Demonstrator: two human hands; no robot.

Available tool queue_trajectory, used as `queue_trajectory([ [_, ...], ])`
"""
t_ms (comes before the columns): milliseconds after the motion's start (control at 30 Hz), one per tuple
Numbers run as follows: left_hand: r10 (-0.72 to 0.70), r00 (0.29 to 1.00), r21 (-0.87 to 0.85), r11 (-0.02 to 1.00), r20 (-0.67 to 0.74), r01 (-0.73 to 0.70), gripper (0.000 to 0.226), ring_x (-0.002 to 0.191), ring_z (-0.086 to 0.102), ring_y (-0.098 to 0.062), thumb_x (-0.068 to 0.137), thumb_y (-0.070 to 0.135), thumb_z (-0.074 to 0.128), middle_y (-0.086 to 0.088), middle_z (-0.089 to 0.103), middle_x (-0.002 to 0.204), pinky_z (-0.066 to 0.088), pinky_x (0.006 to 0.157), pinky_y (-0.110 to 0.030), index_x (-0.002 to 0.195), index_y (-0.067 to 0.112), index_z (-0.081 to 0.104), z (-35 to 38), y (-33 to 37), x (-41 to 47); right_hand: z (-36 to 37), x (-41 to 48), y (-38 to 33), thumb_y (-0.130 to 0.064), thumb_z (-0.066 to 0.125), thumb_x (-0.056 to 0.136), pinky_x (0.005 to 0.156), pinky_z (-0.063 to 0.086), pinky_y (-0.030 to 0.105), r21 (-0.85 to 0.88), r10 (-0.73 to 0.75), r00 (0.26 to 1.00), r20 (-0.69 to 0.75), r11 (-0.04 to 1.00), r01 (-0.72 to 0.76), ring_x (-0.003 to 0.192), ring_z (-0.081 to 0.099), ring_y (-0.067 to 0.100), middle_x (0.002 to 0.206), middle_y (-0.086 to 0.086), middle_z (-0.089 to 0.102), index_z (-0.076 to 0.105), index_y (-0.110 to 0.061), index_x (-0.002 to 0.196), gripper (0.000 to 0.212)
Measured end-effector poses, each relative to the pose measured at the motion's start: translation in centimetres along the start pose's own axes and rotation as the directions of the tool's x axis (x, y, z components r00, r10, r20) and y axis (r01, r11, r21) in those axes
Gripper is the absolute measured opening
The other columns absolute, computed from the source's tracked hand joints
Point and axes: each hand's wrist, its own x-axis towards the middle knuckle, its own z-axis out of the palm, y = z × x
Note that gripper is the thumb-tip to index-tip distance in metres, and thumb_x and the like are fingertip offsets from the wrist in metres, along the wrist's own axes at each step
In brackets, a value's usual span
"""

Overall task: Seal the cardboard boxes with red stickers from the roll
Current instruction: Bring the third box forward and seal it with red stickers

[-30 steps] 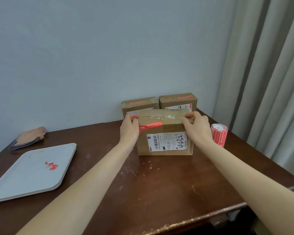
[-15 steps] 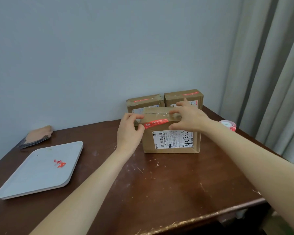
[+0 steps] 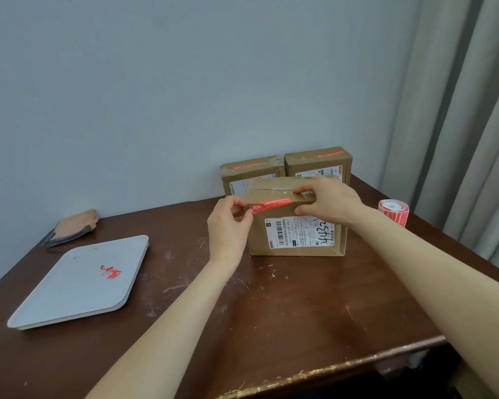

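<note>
— Pinched the left end of the red sticker [image 3: 271,204] with the left hand [image 3: 229,226], thumb and finger tight, right at the top left corner of the front box [image 3: 297,249].
— And with the right hand [image 3: 330,201]?
— Gripped the top front edge of that box. Curled the fingers over the top and pressed the thumb on the front side, just by the right end of the sticker.
— Stuck where?
— Stretched along the top of the front side, a bit slanted, just above the white label [image 3: 298,233] with black bars and big scribbled numbers. Could not tell if stuck down all the way.
— More boxes?
— Saw two behind, side by side near the wall [image 3: 156,96]. Spotted a red strip [image 3: 249,167] on top of the left back box [image 3: 251,175] and another on the right back box [image 3: 319,161]. Could not tell if touching the front one.
— And the roll [image 3: 393,213]?
— Found it standing on end on the brown table [image 3: 271,312], to the right of the front box, near the curtain [image 3: 458,110].
— Anything on the left?
— Saw a pale tray [image 3: 69,298] well apart from the boxes, with a small red scrap [image 3: 111,272] on it, and a tan cloth thing [image 3: 72,226] beyond it by the wall.
</note>
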Motion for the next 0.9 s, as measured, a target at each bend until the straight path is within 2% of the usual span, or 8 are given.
queue_trajectory([
  [167, 0.068, 0.998, 0.058, 0.996, 0.006, -0.068, 0.008, 0.084, 0.059, -0.003, 0.083, 0.013, 0.068, 0.007, 0.063, 0.093, 0.043, 0.07, -0.003, 0.085, 0.02, 0.064, -0.2, -0.1, -0.1, 0.1, 0.0, 0.1, -0.042, 0.069, 0.082, 0.077, 0.041, 0.03, -0.01, -0.008, 1.0, -0.002, 1.0, 0.008, 0.113, 0.052, 0.018, 0.128, -0.002, 0.054, 0.055, -0.032, 0.13, 0.05],
  [300, 0.075, 0.997, 0.099, 0.992, -0.003, -0.074, 0.001, 0.083, 0.057, -0.004, 0.084, 0.016, 0.068, 0.007, 0.063, 0.09, 0.04, 0.071, -0.005, 0.083, 0.016, 0.068, -0.1, -0.1, 0.1, 0.1, 0.0, 0.2, -0.042, 0.068, 0.082, 0.078, 0.041, 0.031, -0.009, -0.007, 1.0, 0.003, 1.0, 0.007, 0.114, 0.052, 0.018, 0.128, -0.003, 0.054, 0.055, -0.033, 0.13, 0.05],
  [433, 0.062, 0.998, 0.127, 0.99, 0.005, -0.063, 0.004, 0.082, 0.057, -0.005, 0.084, 0.015, 0.067, 0.006, 0.062, 0.09, 0.038, 0.069, -0.004, 0.081, 0.014, 0.069, -0.3, 0.1, 0.3, 0.1, 0.0, 0.2, -0.043, 0.069, 0.082, 0.082, 0.044, 0.033, -0.02, -0.006, 1.0, 0.005, 1.0, 0.006, 0.114, 0.052, 0.018, 0.128, -0.003, 0.054, 0.054, -0.034, 0.13, 0.051],
  [800, 0.046, 0.996, 0.189, 0.98, 0.082, -0.061, 0.007, 0.085, 0.055, -0.008, 0.081, 0.017, 0.07, 0.007, 0.055, 0.095, 0.038, 0.069, -0.009, 0.074, 0.015, 0.068, -0.7, 0.5, 0.9, 0.2, -0.1, 0.3, -0.044, 0.068, 0.082, 0.081, 0.044, 0.033, -0.019, -0.005, 1.0, 0.003, 1.0, 0.005, 0.112, 0.052, 0.018, 0.126, -0.003, 0.053, 0.055, -0.034, 0.129, 0.05],
  [900, 0.035, 0.993, 0.183, 0.982, 0.11, -0.055, 0.009, 0.085, 0.056, -0.009, 0.079, 0.016, 0.071, 0.007, 0.054, 0.092, 0.046, 0.073, -0.019, 0.071, 0.017, 0.068, -0.9, 0.7, 1.1, 0.2, 0.0, 0.3, -0.044, 0.068, 0.081, 0.082, 0.045, 0.034, -0.017, -0.005, 1.0, 0.004, 1.0, 0.005, 0.111, 0.052, 0.018, 0.124, -0.003, 0.054, 0.055, -0.034, 0.129, 0.051],
])
